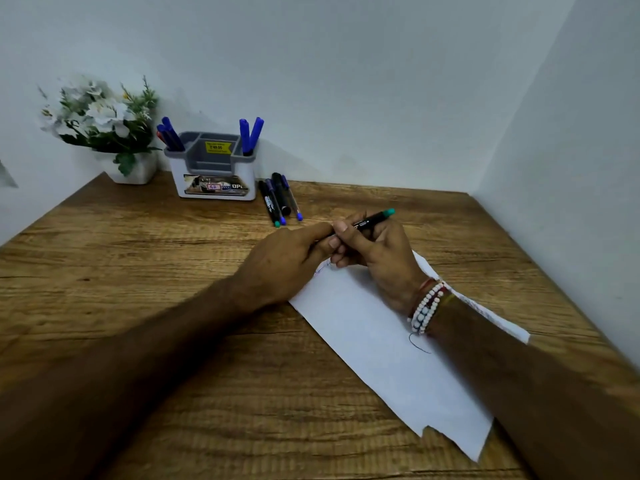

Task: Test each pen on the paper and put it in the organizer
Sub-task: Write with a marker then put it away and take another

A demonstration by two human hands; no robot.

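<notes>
Over the paper, my right hand grips a green-tipped black marker, and my left hand pinches its near end. Beyond, four loose pens lie beside the organizer, which holds blue pens.

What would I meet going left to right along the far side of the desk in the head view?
flower pot → organizer with blue pens standing in it → loose pens lying on the desk → green-ended pen, held up off the desk.
</notes>
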